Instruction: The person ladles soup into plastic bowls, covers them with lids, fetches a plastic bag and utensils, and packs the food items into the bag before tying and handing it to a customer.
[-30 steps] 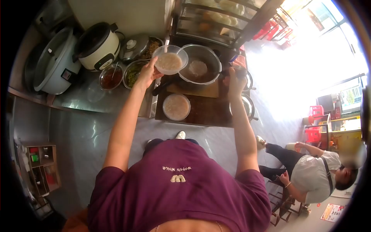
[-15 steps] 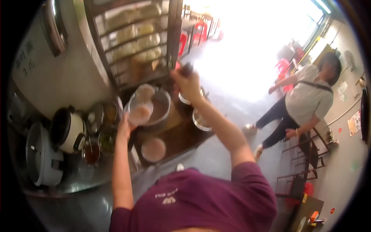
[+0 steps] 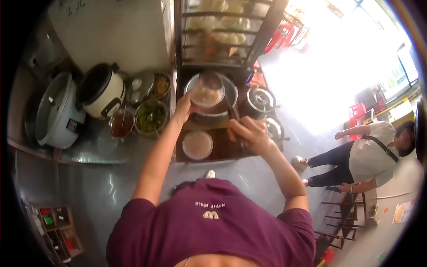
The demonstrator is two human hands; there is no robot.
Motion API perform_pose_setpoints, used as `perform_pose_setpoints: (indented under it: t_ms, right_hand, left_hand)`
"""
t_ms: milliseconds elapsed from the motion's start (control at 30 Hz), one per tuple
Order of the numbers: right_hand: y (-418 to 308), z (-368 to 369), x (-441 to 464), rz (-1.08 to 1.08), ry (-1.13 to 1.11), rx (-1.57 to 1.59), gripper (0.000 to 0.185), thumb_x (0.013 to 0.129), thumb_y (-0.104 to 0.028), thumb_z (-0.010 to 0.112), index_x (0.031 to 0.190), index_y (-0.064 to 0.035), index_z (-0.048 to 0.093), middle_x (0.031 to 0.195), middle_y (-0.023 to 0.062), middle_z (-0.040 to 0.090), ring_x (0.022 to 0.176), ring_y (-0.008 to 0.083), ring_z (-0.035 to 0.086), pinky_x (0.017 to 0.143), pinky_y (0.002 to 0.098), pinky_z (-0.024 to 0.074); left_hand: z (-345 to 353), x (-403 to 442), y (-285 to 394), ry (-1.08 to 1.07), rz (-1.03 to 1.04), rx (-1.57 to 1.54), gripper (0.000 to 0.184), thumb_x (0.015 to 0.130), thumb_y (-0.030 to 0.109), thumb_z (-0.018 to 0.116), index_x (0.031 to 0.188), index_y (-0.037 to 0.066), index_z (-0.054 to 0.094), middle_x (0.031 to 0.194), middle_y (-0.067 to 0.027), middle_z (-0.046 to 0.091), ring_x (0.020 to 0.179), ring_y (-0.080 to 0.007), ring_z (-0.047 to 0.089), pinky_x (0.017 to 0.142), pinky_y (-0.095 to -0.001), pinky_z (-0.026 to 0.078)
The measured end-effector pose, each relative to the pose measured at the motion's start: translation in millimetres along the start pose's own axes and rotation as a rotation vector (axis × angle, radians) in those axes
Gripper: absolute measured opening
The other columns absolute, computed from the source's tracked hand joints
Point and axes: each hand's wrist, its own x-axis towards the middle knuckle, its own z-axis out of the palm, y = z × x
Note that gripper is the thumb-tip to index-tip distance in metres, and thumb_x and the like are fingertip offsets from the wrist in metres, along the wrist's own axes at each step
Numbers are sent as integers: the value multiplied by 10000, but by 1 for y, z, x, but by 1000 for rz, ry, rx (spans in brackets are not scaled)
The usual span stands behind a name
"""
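My left hand [image 3: 186, 107] is closed on the side of a clear bowl [image 3: 205, 99] with pale, pinkish contents. It holds this bowl over a large metal pot [image 3: 232, 94], hiding part of the pot. My right hand [image 3: 250, 133] is wrapped round the handle of a ladle [image 3: 233, 110]. The ladle's dark, blurred head is over the far side of the bowl; whether it touches the contents I cannot tell. On the brown surface nearer to me stands a second bowl [image 3: 198, 145], filled with similar pale contents.
Two lidded pots [image 3: 261, 99] stand at the right. Left are a bowl of green food [image 3: 150, 117], a red sauce bowl [image 3: 121, 123], a rice cooker [image 3: 103, 91] and a large grey cooker [image 3: 60, 113]. A glazed rack [image 3: 218, 31] rises behind. A person [image 3: 373, 151] stands at the right.
My right hand has come down from high up, bringing the ladle's head over the bowl in my left hand. The camera view has turned. The other person has shifted in the view.
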Motion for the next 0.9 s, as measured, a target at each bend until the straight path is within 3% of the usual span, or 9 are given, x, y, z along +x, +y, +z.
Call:
perform_pose_setpoints:
  t_ms: [100, 167, 233, 300, 433, 567, 767, 833, 900]
  right_hand:
    - [19, 1, -19, 111, 154, 23, 264, 708, -61, 629, 969, -47, 595, 732, 70, 591, 550, 148, 572, 473, 250, 444]
    - [29, 2, -16, 410, 397, 114, 187, 789, -105, 610, 948, -9, 590, 703, 86, 610, 548, 136, 575, 476, 244, 446]
    - [36, -10, 4, 846, 643, 553, 194, 825, -119, 584, 940, 37, 579, 669, 101, 611, 523, 152, 581, 478, 244, 455]
    - [63, -6, -2, 854, 743, 662, 221, 824, -129, 590, 929, 64, 572, 677, 108, 618, 503, 151, 583, 484, 238, 459]
    - [85, 38, -14, 984, 490, 510, 191, 801, -135, 619, 941, -7, 614, 715, 87, 637, 587, 132, 619, 527, 241, 478]
    - [95, 121, -22, 503, 397, 260, 199, 711, -108, 694, 884, -31, 634, 786, 75, 643, 672, 156, 638, 585, 276, 496]
    - [93, 173, -32, 516, 339, 401, 185, 718, -64, 675, 895, -32, 630, 768, 78, 641, 658, 148, 627, 570, 280, 478]
    - [85, 170, -29, 1005, 395, 713, 138, 765, -104, 658, 871, -20, 629, 670, 60, 610, 530, 119, 578, 465, 236, 440]
    - [99, 165, -30, 1194, 547, 986, 158, 782, -141, 653, 847, -1, 616, 612, 59, 572, 450, 129, 544, 405, 224, 411]
  left_hand:
    - [1, -9, 1, 12, 2, -9, 556, 848, 463, 525, 1164, 8, 493, 993, -118, 605, 825, -202, 620, 650, -301, 544]
    - [-1, -12, 2, 40, -11, -25, 562, 844, 465, 530, 1171, 11, 486, 1005, -121, 599, 858, -211, 614, 680, -322, 542]
    - [-7, -14, 3, 72, -6, -49, 566, 839, 468, 535, 1177, 17, 479, 1015, -122, 595, 886, -217, 606, 704, -341, 539]
    - [-13, -16, 4, 101, 8, -77, 570, 835, 471, 538, 1182, 24, 473, 1021, -120, 591, 908, -219, 597, 723, -359, 533]
    - [-32, -27, 12, 124, 34, -56, 552, 834, 468, 535, 1176, 39, 476, 1011, -116, 594, 909, -215, 593, 720, -355, 524]
    - [-41, -43, 31, 215, 45, -41, 540, 843, 463, 526, 1172, 37, 481, 993, -94, 601, 861, -178, 605, 698, -319, 530]
    - [-56, -58, 42, 248, 58, -18, 537, 845, 460, 528, 1162, 28, 486, 989, -95, 599, 860, -175, 605, 679, -317, 536]
    - [-58, -62, 43, 249, 68, -24, 533, 847, 454, 527, 1158, 23, 485, 985, -95, 598, 861, -172, 604, 671, -313, 537]
    - [-58, -66, 42, 260, 71, -24, 528, 849, 450, 527, 1150, 19, 488, 975, -93, 600, 854, -170, 605, 663, -308, 538]
